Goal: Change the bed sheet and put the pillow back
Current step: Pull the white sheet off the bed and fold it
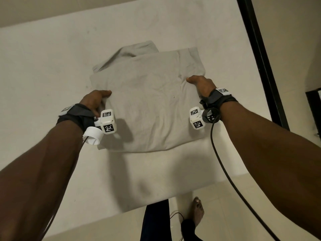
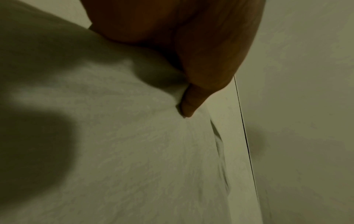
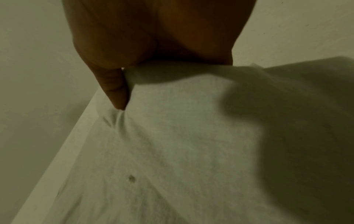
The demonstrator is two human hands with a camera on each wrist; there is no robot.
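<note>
The pillow point(image 1: 147, 103) is held over the bed point(image 1: 52, 66), in a loose pale case whose spare cloth trails off its far end in a folded flap. It hangs above the middle of the mattress, and its shadow falls on the sheet point(image 1: 199, 32) just below its near edge. The left hand point(image 1: 94, 100) grips the pillow's left side, thumb on top and fingers tucked under the edge; the wrist view shows the thumb point(image 2: 188, 103) dug into the cloth, puckering it. The right hand point(image 1: 201, 85) clamps the right side the same way, its thumb point(image 3: 114, 91) pressed down on the case (a small dark speck marks the fabric near it). Both wrists carry dark straps with white marker cubes, and a black cable point(image 1: 225, 171) loops down from the right one. A dark frame point(image 1: 260, 58) runs along the bed's right side. Near the bed's near edge a bare foot point(image 1: 197, 211) stands on the tiled floor point(image 1: 225, 214).
</note>
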